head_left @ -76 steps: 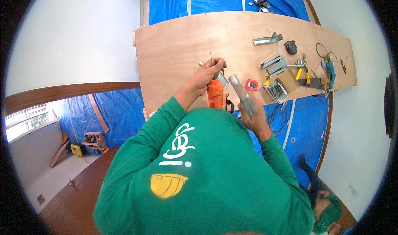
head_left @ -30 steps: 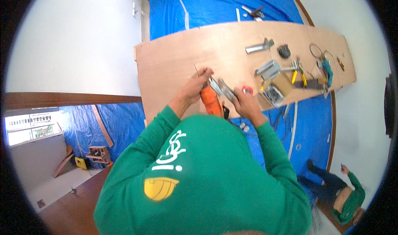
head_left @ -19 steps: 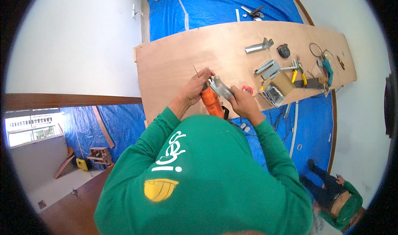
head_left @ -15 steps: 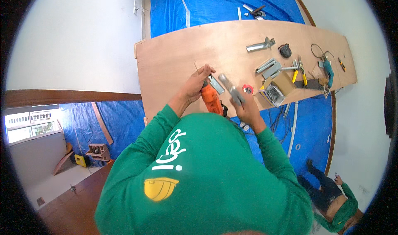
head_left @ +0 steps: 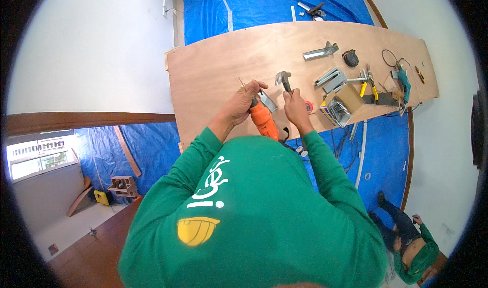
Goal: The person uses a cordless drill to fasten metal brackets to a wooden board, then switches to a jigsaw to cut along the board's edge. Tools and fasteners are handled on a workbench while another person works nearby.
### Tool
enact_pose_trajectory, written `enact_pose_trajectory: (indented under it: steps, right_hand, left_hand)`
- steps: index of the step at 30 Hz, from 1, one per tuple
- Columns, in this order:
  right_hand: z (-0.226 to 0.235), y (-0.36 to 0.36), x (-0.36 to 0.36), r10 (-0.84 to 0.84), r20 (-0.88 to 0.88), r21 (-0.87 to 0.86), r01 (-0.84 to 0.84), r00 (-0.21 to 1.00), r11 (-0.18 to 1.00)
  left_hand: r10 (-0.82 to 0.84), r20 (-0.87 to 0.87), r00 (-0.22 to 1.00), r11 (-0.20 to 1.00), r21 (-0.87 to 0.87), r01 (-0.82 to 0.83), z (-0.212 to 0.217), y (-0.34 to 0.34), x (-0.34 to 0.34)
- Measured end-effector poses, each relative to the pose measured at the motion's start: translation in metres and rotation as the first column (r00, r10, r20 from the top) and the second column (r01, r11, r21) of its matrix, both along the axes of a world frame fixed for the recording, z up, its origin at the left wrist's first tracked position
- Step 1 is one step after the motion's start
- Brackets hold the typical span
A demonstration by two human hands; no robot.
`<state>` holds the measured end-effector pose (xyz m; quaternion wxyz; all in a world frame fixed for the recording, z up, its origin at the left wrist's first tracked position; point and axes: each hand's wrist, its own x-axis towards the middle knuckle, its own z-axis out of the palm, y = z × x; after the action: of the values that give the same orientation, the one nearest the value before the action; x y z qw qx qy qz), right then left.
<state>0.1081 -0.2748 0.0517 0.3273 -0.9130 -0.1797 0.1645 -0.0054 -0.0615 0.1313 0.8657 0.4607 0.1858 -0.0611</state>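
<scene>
My left hand (head_left: 239, 104) is wrapped round the front of an orange power drill (head_left: 265, 121). A thin bit (head_left: 241, 82) sticks out past my thumb, pointing to the far left. Just right of those fingers is a flat grey metal piece (head_left: 267, 101); whether they touch it I cannot tell. My right hand (head_left: 296, 110) grips a claw hammer (head_left: 284, 79) by its handle, head toward the far side, apart from the drill. A red roll of tape (head_left: 308, 106) lies right beside my right hand, partly hidden by it.
On the wooden tabletop (head_left: 218, 59) to the right stand an open carton (head_left: 351, 101), metal brackets (head_left: 330, 79), yellow-handled pliers (head_left: 373, 91), a black round item (head_left: 350, 58) and a teal power tool (head_left: 404, 84). Blue sheeting (head_left: 269, 6) covers the floor. Another person (head_left: 417, 247) is at lower right.
My right hand has moved forward and slightly left with the hammer, whose head now sits farther up and is no longer blurred. My left hand and the drill have barely moved.
</scene>
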Motion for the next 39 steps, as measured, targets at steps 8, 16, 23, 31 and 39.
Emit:
enact_pose_trajectory:
  steps: [8,16,23,31,39]
  right_hand:
    - [-0.115,0.029,0.055,-0.181,0.034,-0.187,0.184,0.983,0.965]
    - [0.078,0.042,0.048,0.438,0.270,0.045,-0.466,0.858,0.884]
    - [0.180,0.074,0.039,0.937,0.213,-0.616,-0.707,0.276,0.348]
    - [0.175,0.088,0.062,0.955,0.230,-0.527,-0.800,0.188,0.285]
    - [0.152,0.084,0.079,0.946,0.226,-0.489,-0.813,0.233,0.317]
  left_hand:
    - [0.036,0.094,0.995,0.998,0.041,-0.040,0.002,-0.004,-0.003]
    - [0.026,0.086,0.996,0.998,0.049,-0.031,-0.003,-0.001,0.006]
    - [-0.006,0.123,0.992,1.000,0.013,0.005,-0.012,-0.015,0.030]
    - [-0.046,0.190,0.981,0.943,0.332,-0.020,-0.023,-0.014,0.017]
    - [0.105,0.123,0.987,0.942,0.306,-0.138,-0.037,-0.035,0.014]
